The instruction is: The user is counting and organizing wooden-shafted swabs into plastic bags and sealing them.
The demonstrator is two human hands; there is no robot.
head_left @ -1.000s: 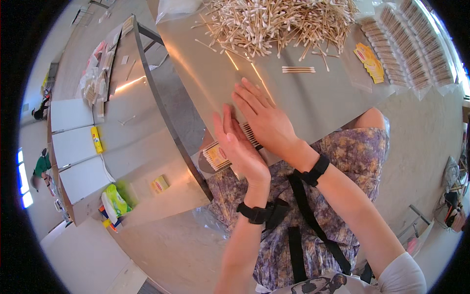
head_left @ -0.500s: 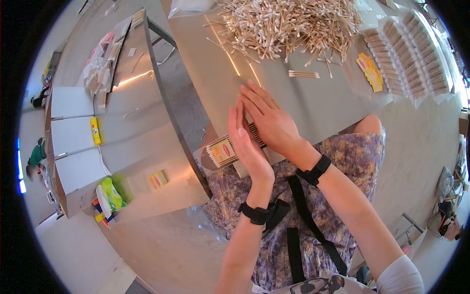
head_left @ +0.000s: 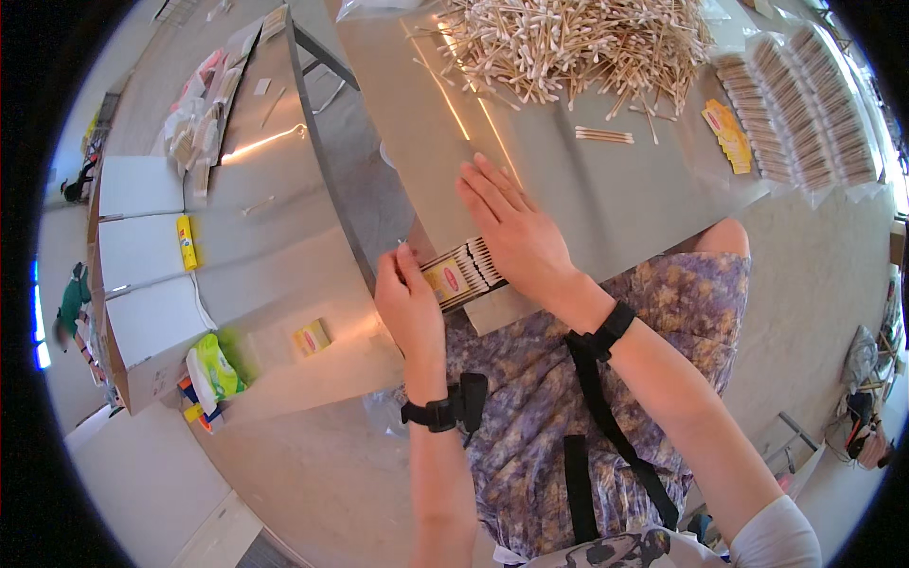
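Observation:
A flat pack of cotton swabs [head_left: 483,262] with a yellow card [head_left: 446,280] in it lies at the table's near edge, between my hands. My left hand [head_left: 409,301] is closed on the left end of the pack, thumb and fingers pinching its edge. Flat and stretched out, my right hand [head_left: 524,237] lies against the pack's right end and hides part of it. Beyond my hands is a big loose heap of cotton swabs [head_left: 578,47]. A small row of swabs [head_left: 604,135] sits apart, nearer to me than the heap.
Filled clear bags of swabs [head_left: 791,114] are lined up at the far right, beside a stack of yellow cards [head_left: 727,137]. A second table [head_left: 275,275] on the left bears white boxes [head_left: 142,251], a yellow tube-shaped pack [head_left: 187,242] and a green-and-white packet [head_left: 216,367].
My hands, pressed together over the pack before, have come apart. The left moved left to the pack's end; the right stays flat. More of the swabs now shows between them.

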